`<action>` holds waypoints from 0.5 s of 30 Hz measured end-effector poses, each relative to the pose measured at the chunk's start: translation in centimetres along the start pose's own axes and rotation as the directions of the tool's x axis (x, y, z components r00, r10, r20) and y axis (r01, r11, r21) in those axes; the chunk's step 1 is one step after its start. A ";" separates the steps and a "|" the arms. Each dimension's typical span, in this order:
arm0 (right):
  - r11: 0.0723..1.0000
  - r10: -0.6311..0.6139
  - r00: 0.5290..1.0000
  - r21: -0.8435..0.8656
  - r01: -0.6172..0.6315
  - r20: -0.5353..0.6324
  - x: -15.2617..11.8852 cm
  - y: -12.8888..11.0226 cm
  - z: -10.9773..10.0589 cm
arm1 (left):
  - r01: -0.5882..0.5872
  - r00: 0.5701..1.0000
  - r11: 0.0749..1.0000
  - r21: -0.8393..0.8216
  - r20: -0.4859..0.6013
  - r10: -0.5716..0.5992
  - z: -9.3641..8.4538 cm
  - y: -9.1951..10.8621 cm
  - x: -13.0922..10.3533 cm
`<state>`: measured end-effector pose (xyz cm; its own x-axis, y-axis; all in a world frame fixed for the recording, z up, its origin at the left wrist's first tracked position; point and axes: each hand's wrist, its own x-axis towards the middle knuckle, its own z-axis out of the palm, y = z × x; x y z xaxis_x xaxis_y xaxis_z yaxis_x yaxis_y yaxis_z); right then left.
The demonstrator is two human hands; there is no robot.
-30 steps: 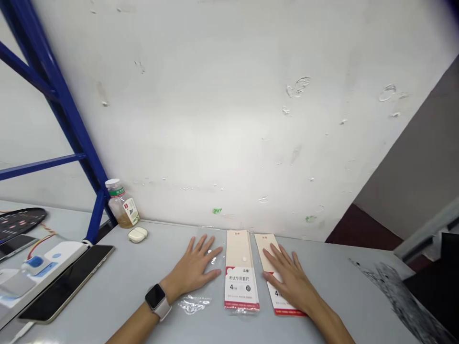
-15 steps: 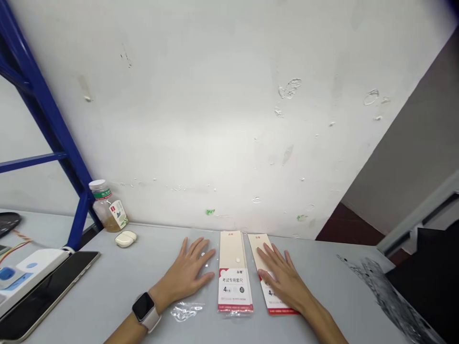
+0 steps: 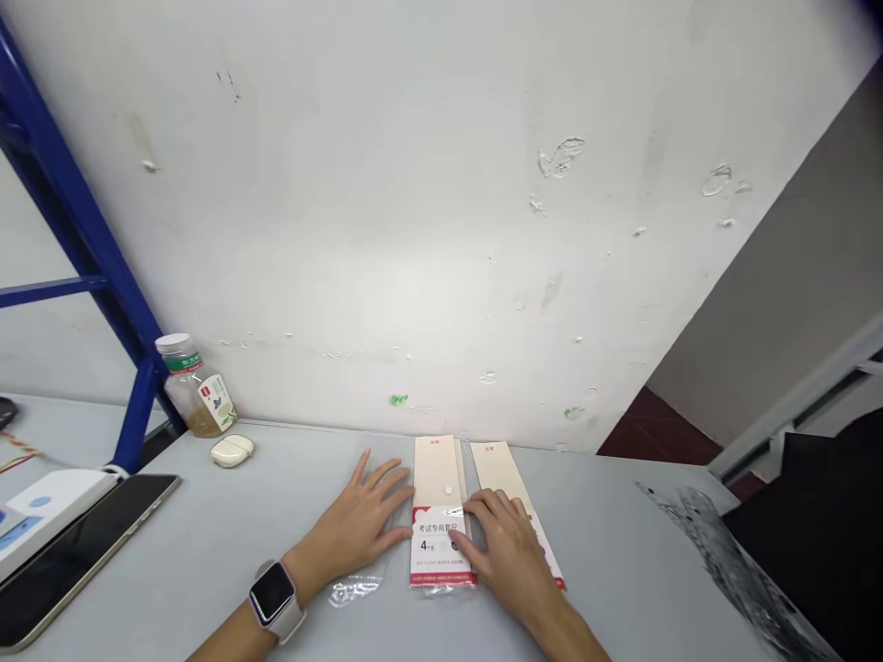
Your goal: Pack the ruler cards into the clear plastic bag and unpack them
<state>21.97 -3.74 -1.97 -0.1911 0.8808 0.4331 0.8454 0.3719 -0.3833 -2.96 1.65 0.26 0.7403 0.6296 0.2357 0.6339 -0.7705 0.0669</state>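
A ruler-set packet point(image 3: 433, 473), cream above with a white and red printed label below, lies upright in clear plastic in front of me. Part of another cream card shows behind its right edge. My left hand point(image 3: 362, 524) rests open on the table at the packet's left, fingers spread over a clear plastic sleeve point(image 3: 355, 588). Curved over the packet's right side is my right hand point(image 3: 507, 547). Its thumb touches the label, with a gap between thumb and fingertips. A second such packet point(image 3: 498, 464) lies slanted to the right, partly under that hand.
A lidded bottle point(image 3: 200, 391) and a cream case point(image 3: 233, 450) stand by the wall at the left. Nearer are a phone point(image 3: 83, 561) and a white power strip point(image 3: 51, 501). A blue metal frame point(image 3: 103, 248) rises there. Black fabric point(image 3: 800, 524) lies at the right.
My right hand has moved left from the slanted packet onto the right side of the middle one. My left hand stays flat. The view has shifted slightly.
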 end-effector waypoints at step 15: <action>0.373 0.495 0.796 0.742 -0.557 0.348 1.3 0.8 -0.6 | 0.135 0.989 0.917 -0.376 -0.010 -0.150 -0.2 -0.2 0.2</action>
<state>22.68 -2.49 -1.27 0.0931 0.9872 -0.1294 0.0513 -0.1346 -0.9896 -2.96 1.88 0.46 0.6347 0.7370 0.2322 0.5972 -0.6586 0.4579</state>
